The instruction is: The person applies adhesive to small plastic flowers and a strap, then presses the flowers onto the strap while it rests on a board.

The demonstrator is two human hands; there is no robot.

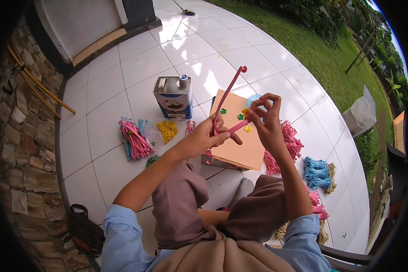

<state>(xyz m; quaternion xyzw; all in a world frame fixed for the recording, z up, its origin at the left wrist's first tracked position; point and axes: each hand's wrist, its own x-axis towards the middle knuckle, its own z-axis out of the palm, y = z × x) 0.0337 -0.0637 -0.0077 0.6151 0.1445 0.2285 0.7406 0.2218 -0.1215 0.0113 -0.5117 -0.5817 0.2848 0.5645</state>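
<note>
My left hand (213, 135) is closed around a long pink stick (230, 90) with a curled upper end. Below that hand hangs another pink curl (209, 157). A second pink strip (239, 127) slants from my left fingers to my right hand (268, 119), whose thumb and forefinger pinch near its far end; the other fingers are raised. Under both hands lies a peach-coloured board (240, 148) on a box. Small green flowers (240, 117) and yellow flowers (248, 129) rest on it. A light blue round dish (255, 100) is partly hidden behind my right hand.
A metal can (173, 97) stands beyond my left hand. Near it lie yellow flowers in a bag (167, 130) and a pink bundle (135, 139). At right are pink bundles (292, 140) and blue bundles (317, 172). A dark bag (85, 230) sits by the stone wall.
</note>
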